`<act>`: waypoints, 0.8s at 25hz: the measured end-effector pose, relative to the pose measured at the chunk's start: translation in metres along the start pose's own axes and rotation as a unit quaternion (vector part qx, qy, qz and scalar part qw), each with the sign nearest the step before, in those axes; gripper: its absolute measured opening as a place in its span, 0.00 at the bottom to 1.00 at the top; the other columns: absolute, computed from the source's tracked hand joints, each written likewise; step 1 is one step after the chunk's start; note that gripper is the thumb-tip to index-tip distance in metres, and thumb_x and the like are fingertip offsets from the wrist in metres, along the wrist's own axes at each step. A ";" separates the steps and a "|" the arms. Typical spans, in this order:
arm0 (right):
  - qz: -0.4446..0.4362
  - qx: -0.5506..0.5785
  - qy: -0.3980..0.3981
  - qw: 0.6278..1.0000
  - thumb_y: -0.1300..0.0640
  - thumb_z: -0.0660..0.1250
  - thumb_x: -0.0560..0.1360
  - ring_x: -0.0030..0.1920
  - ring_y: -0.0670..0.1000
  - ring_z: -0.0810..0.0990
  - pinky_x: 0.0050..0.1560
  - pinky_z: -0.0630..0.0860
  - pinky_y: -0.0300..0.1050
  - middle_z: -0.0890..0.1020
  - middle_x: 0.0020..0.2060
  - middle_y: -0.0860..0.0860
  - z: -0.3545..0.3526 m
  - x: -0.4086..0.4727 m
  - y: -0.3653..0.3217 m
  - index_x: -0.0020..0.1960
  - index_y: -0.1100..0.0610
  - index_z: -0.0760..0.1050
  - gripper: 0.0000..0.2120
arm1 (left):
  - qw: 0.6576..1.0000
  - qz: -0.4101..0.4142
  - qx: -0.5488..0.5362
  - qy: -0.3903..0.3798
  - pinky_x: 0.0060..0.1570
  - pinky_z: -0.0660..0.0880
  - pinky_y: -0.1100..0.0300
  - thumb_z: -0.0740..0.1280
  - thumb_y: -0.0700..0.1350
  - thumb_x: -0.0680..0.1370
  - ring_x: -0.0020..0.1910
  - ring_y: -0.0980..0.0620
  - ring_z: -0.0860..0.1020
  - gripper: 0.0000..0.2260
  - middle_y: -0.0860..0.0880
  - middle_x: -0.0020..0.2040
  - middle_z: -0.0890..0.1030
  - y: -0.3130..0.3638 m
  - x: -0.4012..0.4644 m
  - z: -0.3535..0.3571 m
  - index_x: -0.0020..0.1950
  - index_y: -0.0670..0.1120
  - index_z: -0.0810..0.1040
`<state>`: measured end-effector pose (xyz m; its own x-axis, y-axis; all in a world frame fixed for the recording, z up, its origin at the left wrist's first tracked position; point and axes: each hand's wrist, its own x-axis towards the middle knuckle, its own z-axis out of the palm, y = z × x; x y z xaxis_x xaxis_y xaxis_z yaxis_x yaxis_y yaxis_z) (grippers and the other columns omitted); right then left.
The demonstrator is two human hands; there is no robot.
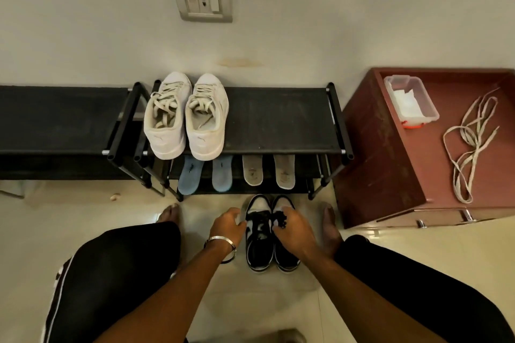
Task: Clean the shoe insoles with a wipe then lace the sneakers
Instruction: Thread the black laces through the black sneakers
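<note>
Both forearms converge on black-and-white sneakers (271, 234), toes toward shoe rack (278, 120). Right hand (292, 228) pinches black lace (280, 221) on right shoe; left hand (228, 224), fingers curled, touches left shoe's side. Insoles (269, 172) lie beyond.

The light is dim, warm and yellowish, soft rather than directional. The glossy floor (278, 312) carries pale smeared reflections, brightest near the lower middle. The black shoe rack (278, 120) loses nearly all detail (its lower shelf sinks into shadow). Wide-angle distortion bows the rack and the brown cabinet (390, 161) toward the edges. Overall sharpness is soft, with smeared texture on the wall (83, 22).
</note>
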<state>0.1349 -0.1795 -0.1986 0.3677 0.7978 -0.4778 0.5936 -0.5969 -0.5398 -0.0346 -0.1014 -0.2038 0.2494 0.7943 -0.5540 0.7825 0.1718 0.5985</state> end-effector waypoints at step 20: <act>0.051 -0.032 -0.052 0.997 0.55 0.66 0.78 0.55 0.53 0.82 0.57 0.78 0.44 0.84 0.52 0.54 0.132 0.101 0.091 0.60 0.56 0.79 0.12 | 0.984 -0.102 0.103 -0.105 0.56 0.75 0.52 0.65 0.48 0.78 0.59 0.39 0.78 0.16 0.42 0.59 0.81 -0.068 0.115 0.134 0.65 0.45 0.75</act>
<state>0.1316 -0.1643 -0.3868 0.3533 0.7186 -0.5990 0.6030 -0.6645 -0.4414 0.0176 -0.0999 -0.3857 0.1707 0.6143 -0.7704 0.9219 0.1764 0.3449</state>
